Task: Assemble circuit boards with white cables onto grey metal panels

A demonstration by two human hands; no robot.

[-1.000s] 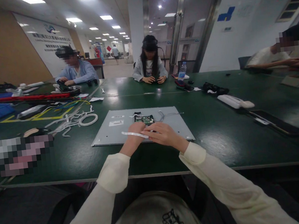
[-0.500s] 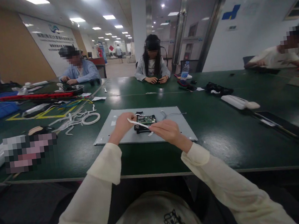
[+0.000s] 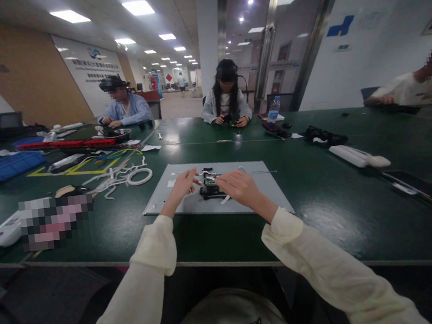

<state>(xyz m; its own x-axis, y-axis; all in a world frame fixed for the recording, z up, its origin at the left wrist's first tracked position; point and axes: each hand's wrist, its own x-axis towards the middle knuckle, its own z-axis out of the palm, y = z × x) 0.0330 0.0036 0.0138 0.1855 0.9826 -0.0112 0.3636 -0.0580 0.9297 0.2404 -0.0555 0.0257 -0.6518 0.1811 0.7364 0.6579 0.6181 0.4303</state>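
On a grey board [image 3: 259, 203] lies a small device with a black frame and a green circuit board [image 3: 206, 193], partly covered by my right hand. My right hand [image 3: 239, 186] is over its right side, fingers pinched on a thin white strip [image 3: 210, 178] whose end sticks out to the left. My left hand [image 3: 184, 186] hovers at the device's left side, its fingers apart and holding nothing that I can see. A short white piece [image 3: 225, 200] lies just in front of the device.
Left of the board are a white ring [image 3: 139, 177] and several loose white strips [image 3: 111, 184]. A blue tray [image 3: 9, 167] stands farther left. To the right lie a white elongated device [image 3: 351, 156] and a black flat panel [image 3: 425, 187]. Several people sit around the green table [image 3: 324, 222].
My left hand has let go of the white strip and opened. My right hand keeps its end and has moved over the circuit board. The view has shifted slightly.
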